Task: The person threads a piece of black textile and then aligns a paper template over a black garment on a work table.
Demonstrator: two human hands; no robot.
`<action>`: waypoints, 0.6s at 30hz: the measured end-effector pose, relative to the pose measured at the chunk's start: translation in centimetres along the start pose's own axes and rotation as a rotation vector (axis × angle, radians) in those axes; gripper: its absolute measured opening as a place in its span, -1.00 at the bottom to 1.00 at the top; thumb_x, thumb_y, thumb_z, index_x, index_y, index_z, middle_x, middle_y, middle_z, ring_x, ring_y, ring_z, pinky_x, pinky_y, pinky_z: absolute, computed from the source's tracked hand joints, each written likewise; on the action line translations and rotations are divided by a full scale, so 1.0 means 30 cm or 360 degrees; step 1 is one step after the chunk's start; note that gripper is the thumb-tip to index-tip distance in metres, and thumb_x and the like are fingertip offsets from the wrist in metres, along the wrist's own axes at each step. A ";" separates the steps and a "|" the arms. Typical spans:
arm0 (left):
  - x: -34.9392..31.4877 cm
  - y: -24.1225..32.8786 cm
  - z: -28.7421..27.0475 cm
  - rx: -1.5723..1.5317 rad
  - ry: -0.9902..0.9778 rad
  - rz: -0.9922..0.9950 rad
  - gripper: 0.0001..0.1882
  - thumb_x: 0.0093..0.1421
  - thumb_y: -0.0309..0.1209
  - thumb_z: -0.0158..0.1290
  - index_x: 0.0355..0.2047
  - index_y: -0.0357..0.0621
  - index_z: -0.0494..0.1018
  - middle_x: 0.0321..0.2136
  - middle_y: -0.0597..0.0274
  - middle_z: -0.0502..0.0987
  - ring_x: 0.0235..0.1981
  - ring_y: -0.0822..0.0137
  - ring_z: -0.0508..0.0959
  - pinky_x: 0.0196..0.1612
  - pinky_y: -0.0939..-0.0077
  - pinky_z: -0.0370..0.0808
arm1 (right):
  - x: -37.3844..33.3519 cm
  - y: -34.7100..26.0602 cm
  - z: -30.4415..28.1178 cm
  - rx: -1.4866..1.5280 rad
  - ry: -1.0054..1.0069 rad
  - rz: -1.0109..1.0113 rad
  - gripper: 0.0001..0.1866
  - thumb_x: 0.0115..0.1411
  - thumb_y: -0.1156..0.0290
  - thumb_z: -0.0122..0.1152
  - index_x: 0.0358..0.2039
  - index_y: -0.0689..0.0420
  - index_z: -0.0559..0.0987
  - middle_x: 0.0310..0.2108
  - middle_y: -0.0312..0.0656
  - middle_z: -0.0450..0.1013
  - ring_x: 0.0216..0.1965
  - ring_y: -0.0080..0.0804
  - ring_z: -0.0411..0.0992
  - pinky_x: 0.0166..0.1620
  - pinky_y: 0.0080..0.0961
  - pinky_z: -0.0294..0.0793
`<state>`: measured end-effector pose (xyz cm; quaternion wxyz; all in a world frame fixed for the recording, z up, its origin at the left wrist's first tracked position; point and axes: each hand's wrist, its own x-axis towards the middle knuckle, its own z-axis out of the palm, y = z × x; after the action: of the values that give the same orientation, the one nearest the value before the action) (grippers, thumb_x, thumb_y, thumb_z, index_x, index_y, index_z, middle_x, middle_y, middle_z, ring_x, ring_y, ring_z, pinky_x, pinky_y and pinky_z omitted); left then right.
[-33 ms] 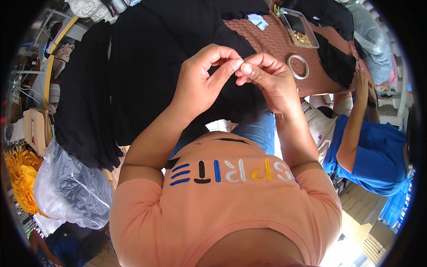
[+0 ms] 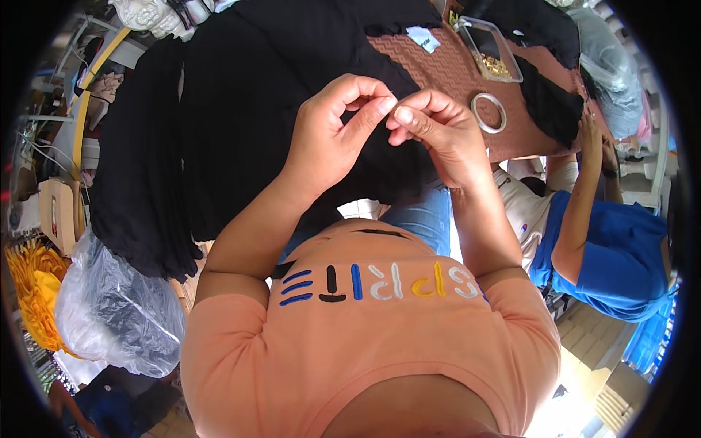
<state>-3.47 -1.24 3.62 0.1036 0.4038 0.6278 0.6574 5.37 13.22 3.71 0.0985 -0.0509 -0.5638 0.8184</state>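
My left hand (image 2: 337,135) and my right hand (image 2: 444,135) are raised over black cloth (image 2: 248,109) in front of my body. Thumb and forefinger of each are pinched together, and the two pinches nearly meet. Whatever lies between the fingertips is too small to make out. The cloth spreads across the table and hangs over its near left edge. To the right of my right hand lies a white ring (image 2: 499,117), with a clear plastic box (image 2: 517,64) of small gold-coloured pieces beyond it.
A pinkish-brown patterned cover (image 2: 453,69) carries a white label (image 2: 423,39) and more black cloth (image 2: 548,109). A co-worker in blue (image 2: 617,252) reaches onto the table's right end. Clear plastic (image 2: 128,314) and yellow cloth (image 2: 36,299) sit at left.
My fingertips have drawn very slightly apart, both hands staying pinched. Otherwise my hands are almost where they were. A person at the lower left has shifted a little.
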 end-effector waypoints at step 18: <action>0.011 -0.048 0.004 -0.0748 0.0153 -0.0218 -0.86 0.13 -0.54 0.09 -0.28 -0.28 0.44 -0.38 0.18 0.55 -0.38 0.48 0.53 -0.24 0.64 0.48 | 0.025 0.008 0.053 -0.0373 0.0491 -0.0557 -0.92 0.06 0.50 0.27 -0.43 0.20 0.55 -0.61 -0.33 0.44 -0.67 -0.77 0.29 -0.62 -0.84 0.22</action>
<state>-4.14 -0.65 2.45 0.2090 0.2936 0.4877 0.7952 4.31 11.84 4.10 0.3168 -0.0879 -0.6332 0.7007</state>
